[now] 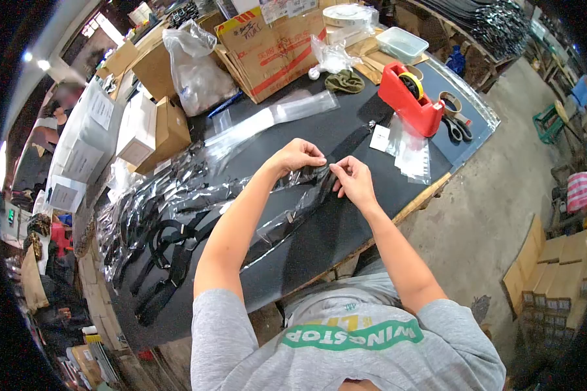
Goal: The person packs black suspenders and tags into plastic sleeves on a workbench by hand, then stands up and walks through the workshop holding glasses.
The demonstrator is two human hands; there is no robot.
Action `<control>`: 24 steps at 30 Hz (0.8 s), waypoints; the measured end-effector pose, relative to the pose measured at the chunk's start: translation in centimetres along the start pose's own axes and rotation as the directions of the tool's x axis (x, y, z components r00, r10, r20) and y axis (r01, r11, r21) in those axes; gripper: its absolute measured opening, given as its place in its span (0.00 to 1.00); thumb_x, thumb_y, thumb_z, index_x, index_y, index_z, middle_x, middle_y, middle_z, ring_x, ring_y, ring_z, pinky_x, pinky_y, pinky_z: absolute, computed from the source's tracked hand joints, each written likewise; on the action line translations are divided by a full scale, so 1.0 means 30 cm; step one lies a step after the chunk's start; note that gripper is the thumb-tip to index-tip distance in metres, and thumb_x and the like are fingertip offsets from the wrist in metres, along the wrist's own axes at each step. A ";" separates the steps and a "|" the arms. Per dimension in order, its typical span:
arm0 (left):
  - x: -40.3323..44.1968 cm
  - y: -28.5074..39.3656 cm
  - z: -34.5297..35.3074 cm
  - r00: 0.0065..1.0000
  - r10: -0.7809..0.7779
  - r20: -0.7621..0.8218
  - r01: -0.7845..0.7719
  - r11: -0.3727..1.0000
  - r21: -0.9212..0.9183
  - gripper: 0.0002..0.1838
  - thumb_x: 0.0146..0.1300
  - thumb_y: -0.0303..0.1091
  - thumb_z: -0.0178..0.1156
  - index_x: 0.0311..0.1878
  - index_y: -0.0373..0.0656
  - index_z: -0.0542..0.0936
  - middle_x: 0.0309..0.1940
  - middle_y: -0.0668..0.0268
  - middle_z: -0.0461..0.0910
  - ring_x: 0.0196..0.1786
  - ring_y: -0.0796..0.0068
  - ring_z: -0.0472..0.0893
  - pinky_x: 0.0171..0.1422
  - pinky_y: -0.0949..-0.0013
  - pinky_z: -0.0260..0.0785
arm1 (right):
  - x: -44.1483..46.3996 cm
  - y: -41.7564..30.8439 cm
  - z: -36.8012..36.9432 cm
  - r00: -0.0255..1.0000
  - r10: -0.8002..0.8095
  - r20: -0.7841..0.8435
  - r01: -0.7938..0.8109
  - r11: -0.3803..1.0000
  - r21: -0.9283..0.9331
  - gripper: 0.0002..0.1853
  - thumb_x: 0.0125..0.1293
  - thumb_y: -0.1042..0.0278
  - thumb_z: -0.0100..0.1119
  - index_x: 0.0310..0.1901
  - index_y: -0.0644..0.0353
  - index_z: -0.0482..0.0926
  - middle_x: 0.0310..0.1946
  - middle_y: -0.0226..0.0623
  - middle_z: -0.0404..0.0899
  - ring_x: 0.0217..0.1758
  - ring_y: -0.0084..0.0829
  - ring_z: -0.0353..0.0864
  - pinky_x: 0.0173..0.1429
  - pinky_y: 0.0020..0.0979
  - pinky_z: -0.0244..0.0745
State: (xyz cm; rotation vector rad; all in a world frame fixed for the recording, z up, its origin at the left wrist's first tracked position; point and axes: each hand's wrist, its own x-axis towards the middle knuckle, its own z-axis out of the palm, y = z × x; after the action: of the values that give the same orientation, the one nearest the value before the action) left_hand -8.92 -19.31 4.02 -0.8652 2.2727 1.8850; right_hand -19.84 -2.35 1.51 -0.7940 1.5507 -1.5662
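Observation:
Over the dark tabletop [346, 221], my left hand [300, 158] pinches the upper edge of a clear plastic sleeve [277, 225]. My right hand [353, 180] is close beside it, thumb and finger pinched at the same end of the sleeve. A black strap shows inside the sleeve, which slants down to the left. To the left lies a pile of black straps [169, 244], many in clear wrappers. Flat clear bags [411, 156] and a small white tag [379, 138] rest right of my hands.
A red tape dispenser [407, 101], black scissors [457, 128] and a tape roll [450, 102] stand at the right. Behind are a cardboard box [274, 55], a plastic tub [402, 43] and long clear sleeves [274, 117]. Another person [65, 101] is at far left.

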 end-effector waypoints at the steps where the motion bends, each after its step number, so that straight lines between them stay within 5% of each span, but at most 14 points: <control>1: 0.004 -0.002 -0.002 1.000 0.000 0.005 0.000 1.000 0.001 0.11 0.55 0.31 0.67 0.38 0.34 0.82 0.32 0.67 0.82 0.36 0.81 0.78 0.44 0.77 0.71 | 0.003 0.003 0.001 1.000 0.001 -0.005 -0.001 1.000 0.000 0.08 0.63 0.69 0.60 0.33 0.65 0.75 0.21 0.32 0.76 0.18 0.19 0.75 0.16 0.20 0.67; 13: -0.019 0.013 0.019 0.998 0.061 0.001 -0.061 0.997 -0.046 0.13 0.52 0.31 0.69 0.38 0.34 0.82 0.32 0.66 0.83 0.35 0.82 0.79 0.42 0.78 0.71 | 0.005 0.061 0.047 0.978 -0.096 -0.187 0.108 0.993 0.053 0.06 0.62 0.70 0.61 0.31 0.60 0.74 0.19 0.25 0.73 0.18 0.13 0.69 0.18 0.17 0.60; 19: -0.016 0.008 0.020 0.998 0.065 0.012 -0.064 0.997 -0.048 0.12 0.52 0.30 0.69 0.38 0.34 0.82 0.32 0.66 0.83 0.34 0.82 0.79 0.43 0.78 0.71 | 0.013 0.080 0.054 0.958 -0.172 -0.231 0.182 0.983 0.022 0.07 0.60 0.71 0.63 0.31 0.62 0.74 0.23 0.26 0.75 0.26 0.15 0.69 0.31 0.21 0.65; 24: -0.039 0.018 0.048 0.989 0.077 -0.123 -0.090 0.990 -0.106 0.12 0.51 0.30 0.70 0.38 0.35 0.82 0.32 0.66 0.83 0.34 0.81 0.80 0.42 0.78 0.71 | 0.023 0.089 0.056 0.945 -0.197 -0.263 0.230 0.968 0.101 0.08 0.58 0.74 0.65 0.32 0.60 0.72 0.23 0.23 0.72 0.25 0.13 0.67 0.29 0.19 0.64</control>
State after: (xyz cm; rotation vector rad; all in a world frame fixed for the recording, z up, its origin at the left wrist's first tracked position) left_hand -8.62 -17.51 4.60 -0.9339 2.3252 2.0668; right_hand -18.49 -3.66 -1.10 -0.7325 1.5579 -1.9714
